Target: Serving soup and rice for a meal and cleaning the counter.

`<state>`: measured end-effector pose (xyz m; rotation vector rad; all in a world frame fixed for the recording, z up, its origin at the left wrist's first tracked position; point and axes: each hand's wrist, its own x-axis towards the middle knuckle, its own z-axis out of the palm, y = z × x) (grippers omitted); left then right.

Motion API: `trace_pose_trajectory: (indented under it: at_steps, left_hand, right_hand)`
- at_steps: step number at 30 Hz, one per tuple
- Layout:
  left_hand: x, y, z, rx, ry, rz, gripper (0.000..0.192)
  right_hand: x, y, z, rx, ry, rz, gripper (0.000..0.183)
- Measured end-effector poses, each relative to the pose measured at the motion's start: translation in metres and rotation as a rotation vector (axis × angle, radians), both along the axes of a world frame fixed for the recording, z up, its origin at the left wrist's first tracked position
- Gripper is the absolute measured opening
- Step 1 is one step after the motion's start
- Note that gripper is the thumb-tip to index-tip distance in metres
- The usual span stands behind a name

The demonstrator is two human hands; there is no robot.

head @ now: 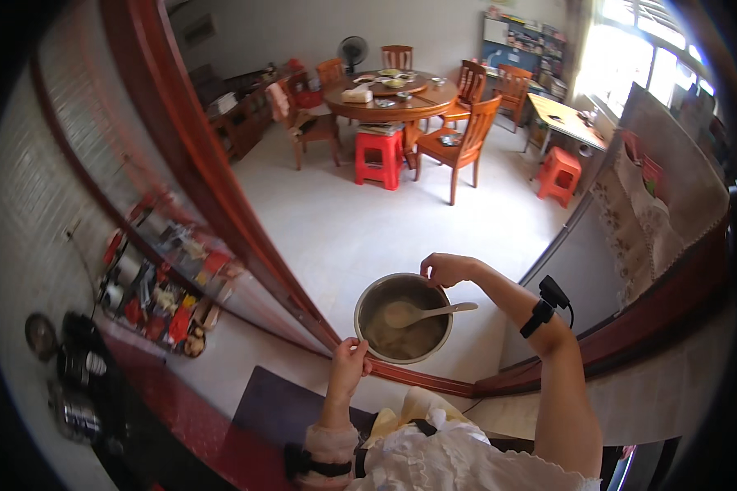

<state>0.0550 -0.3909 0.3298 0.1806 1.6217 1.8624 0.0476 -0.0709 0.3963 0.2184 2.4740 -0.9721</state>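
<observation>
A round metal pot (378, 288) is held in front of me over the door threshold. Cloudy liquid (399, 344) fills part of it, and what lies under the surface is too blurred to name. A pale ladle (433, 312) rests in the pot, its bowl in the liquid and its handle sticking out past the right rim. My left hand (349, 362) grips the rim at the lower left. At the upper right of the rim, my right hand (447, 270) pinches the edge with the arm bent around the pot.
A red-brown door frame (245, 227) runs along the left, and a cloth-draped appliance (669, 184) stands at the right. Farther off are a round wooden table (427, 109) bearing dishes, wooden chairs (467, 144) and red plastic stools (379, 156). Cluttered goods (166, 307) lie at left.
</observation>
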Motion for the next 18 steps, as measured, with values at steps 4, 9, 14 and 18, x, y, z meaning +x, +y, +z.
trace_pose_trajectory:
  at_steps: [4, 9, 14, 18]
  left_hand:
    - [-0.031, 0.057, 0.009, -0.018, 0.049, -0.013, 0.019]
    - [-0.071, 0.132, -0.001, 0.021, 0.024, -0.083, 0.017]
    - [-0.121, 0.205, 0.000, 0.032, 0.028, -0.118, 0.016]
    - [-0.164, 0.263, -0.002, 0.014, -0.005, -0.129, 0.014]
  right_hand:
    - [0.004, 0.047, 0.002, 0.005, -0.034, -0.146, 0.021]
    - [-0.009, 0.123, -0.008, -0.016, -0.007, -0.251, 0.024]
    - [-0.045, 0.195, -0.001, 0.002, 0.003, -0.253, 0.027]
    - [-0.082, 0.254, -0.001, -0.018, -0.041, -0.243, 0.031]
